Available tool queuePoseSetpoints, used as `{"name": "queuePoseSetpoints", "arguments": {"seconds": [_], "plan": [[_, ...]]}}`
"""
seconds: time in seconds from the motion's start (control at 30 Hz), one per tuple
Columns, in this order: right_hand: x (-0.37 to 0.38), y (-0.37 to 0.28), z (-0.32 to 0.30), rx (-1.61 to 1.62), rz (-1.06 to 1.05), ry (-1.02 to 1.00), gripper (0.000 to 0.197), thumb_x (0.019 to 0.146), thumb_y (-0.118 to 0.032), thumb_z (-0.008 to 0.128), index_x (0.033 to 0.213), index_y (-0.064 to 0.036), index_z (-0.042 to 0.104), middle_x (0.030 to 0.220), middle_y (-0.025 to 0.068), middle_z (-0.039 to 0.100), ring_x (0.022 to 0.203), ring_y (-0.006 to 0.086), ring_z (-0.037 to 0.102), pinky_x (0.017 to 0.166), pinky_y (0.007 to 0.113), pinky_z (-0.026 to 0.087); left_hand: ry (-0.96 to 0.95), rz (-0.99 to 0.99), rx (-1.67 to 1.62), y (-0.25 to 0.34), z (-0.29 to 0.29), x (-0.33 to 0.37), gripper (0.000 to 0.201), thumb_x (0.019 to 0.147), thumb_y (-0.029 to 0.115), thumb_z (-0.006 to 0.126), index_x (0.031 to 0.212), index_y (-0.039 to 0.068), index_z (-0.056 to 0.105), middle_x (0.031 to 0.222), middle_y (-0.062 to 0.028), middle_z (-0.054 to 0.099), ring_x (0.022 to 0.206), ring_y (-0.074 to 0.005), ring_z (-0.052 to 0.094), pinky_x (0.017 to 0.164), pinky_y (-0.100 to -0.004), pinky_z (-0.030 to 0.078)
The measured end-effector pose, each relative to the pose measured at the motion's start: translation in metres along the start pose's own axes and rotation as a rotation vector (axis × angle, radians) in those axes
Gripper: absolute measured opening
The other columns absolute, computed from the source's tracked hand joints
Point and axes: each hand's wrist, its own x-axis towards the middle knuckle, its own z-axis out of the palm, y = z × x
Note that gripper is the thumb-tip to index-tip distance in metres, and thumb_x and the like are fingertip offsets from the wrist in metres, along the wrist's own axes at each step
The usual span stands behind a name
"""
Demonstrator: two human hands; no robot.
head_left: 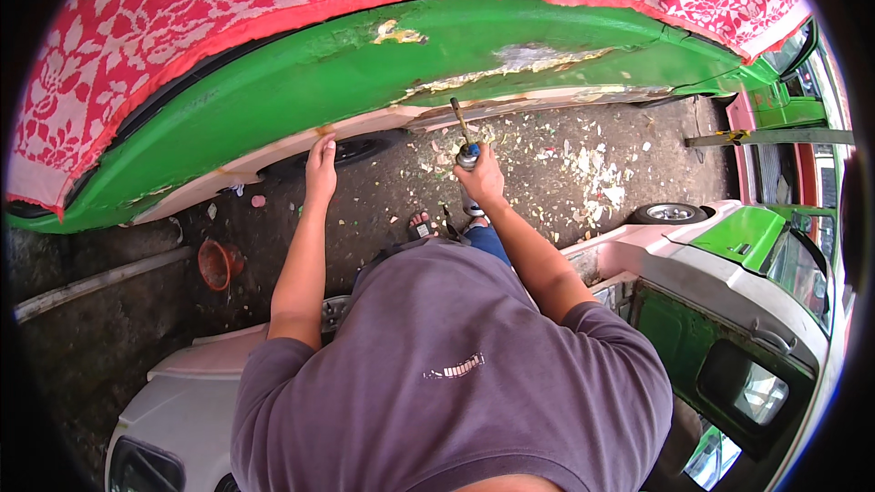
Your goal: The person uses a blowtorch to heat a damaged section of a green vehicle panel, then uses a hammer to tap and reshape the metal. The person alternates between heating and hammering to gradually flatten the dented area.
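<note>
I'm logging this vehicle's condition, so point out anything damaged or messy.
The green side panel is damaged: ragged patches break its paint, beyond the torch-like tool in the right hand. Pale flakes litter the dark ground below, perhaps stripped paint or filler.

Free room above floor [674, 169], green bodywork [301, 91] ahead; bucket [215, 266] left
</note>
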Motion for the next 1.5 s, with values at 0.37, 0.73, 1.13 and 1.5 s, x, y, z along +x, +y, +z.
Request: {"name": "queuePoseSetpoints", "arguments": {"seconds": [0.37, 0.73, 1.13, 1.5], "plan": [[-0.007, -0.021, 0.022, 0.033, -0.044, -0.042, 0.069, 0.072, -0.033, 0.075, 0.127, -0.0031, 0.046, 0.117, 0.0199, 0.055, 0.107, 0.0388, 0.057, 0.088, 0.047, 0.050, 0.018, -0.042, 0.045, 0.003, -0.026, -0.009, 0.035, 0.102, 0.029, 0.049, 0.123, 0.003, 0.061, 0.126, -0.0121, 0.060, 0.120, -0.0234, 0.054, 0.104, -0.0328, 0.038], [-0.018, -0.039, 0.035, 0.023, -0.083, -0.029, 0.069, 0.072, -0.032, 0.074, 0.129, -0.0032, 0.047, 0.119, 0.0203, 0.055, 0.108, 0.0387, 0.057, 0.088, 0.047, 0.050, 0.005, -0.050, 0.041, -0.006, -0.036, -0.012, 0.036, 0.102, 0.030, 0.049, 0.123, 0.004, 0.060, 0.126, -0.0126, 0.060, 0.121, -0.0251, 0.054, 0.104, -0.0336, 0.038], [-0.026, -0.042, 0.037, 0.026, -0.062, 0.013, 0.067, 0.071, -0.031, 0.074, 0.126, -0.0029, 0.047, 0.116, 0.0200, 0.056, 0.107, 0.0390, 0.058, 0.088, 0.048, 0.050, 0.022, -0.007, 0.014, -0.026, -0.053, -0.015, 0.034, 0.103, 0.028, 0.048, 0.121, 0.002, 0.062, 0.124, -0.0124, 0.062, 0.119, -0.0245, 0.055, 0.104, -0.0335, 0.039], [-0.019, -0.039, 0.040, 0.050, -0.032, 0.017, 0.070, 0.071, -0.032, 0.075, 0.129, -0.0040, 0.047, 0.117, 0.0194, 0.056, 0.108, 0.0385, 0.057, 0.088, 0.047, 0.050, 0.032, -0.003, 0.003, -0.022, -0.053, -0.018, 0.034, 0.103, 0.028, 0.049, 0.120, 0.002, 0.063, 0.123, -0.0119, 0.062, 0.119, -0.0235, 0.055, 0.104, -0.0327, 0.039]]}}
